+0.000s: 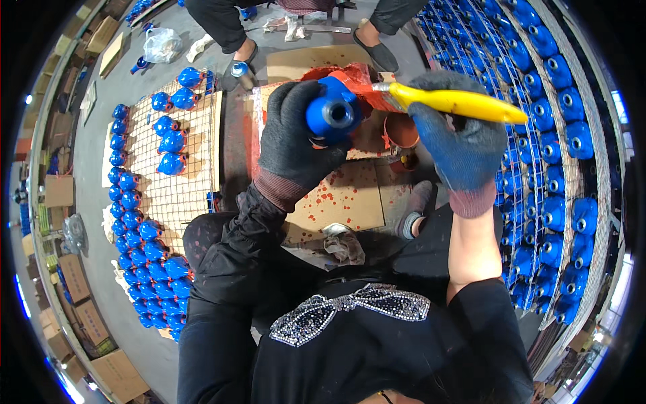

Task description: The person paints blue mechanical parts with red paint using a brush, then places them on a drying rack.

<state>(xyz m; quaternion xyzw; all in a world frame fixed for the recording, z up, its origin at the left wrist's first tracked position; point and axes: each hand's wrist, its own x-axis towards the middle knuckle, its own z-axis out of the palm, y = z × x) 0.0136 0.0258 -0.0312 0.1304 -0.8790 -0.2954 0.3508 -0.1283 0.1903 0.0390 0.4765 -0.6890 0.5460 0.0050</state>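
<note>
My left hand, in a dark work glove, is closed round a blue hollow metal fitting. The fitting's round opening faces up at me. My right hand, gloved too, grips a paintbrush by its yellow handle. Red paint coats the brush's bristles, which meet the far right side of the fitting; the exact contact is hard to make out. Just beyond the fitting lies a red-smeared surface. A reddish pot stands below the brush, between my hands.
Red-spotted cardboard covers the floor before me, with a crumpled rag on it. Several blue fittings sit on a mesh-covered board at left. A rack of blue fittings rises at right. Another person's feet are opposite.
</note>
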